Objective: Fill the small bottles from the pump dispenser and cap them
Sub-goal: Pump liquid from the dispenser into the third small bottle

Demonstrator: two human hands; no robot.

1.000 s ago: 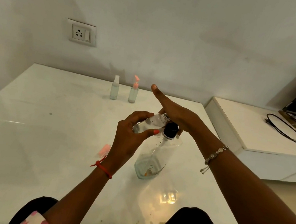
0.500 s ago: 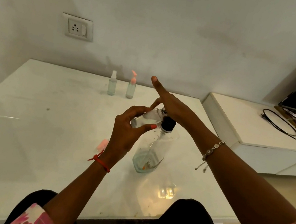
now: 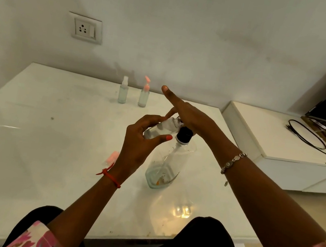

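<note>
A large clear pump dispenser (image 3: 165, 164) with a black collar stands on the white table (image 3: 28, 134), nearly empty. My left hand (image 3: 140, 141) grips a small clear bottle (image 3: 160, 130), tilted with its mouth up against the pump's spout. My right hand (image 3: 188, 116) lies flat over the pump head with fingers straight, forefinger pointing away; the head is hidden beneath it. Two small capped bottles stand at the table's far edge, one with a white spray top (image 3: 123, 92), one with a pink pump top (image 3: 144, 94). A pink cap (image 3: 112, 157) lies on the table behind my left wrist.
A wall socket (image 3: 85, 28) sits above the table's far side. To the right stands a low white cabinet (image 3: 266, 139) with a black cable (image 3: 309, 138) and a dark screen. My dark-clad knees are at the table's near edge.
Both hands keep the same hold at the pump. The camera has tilted slightly, shifting the scene in the frame.
</note>
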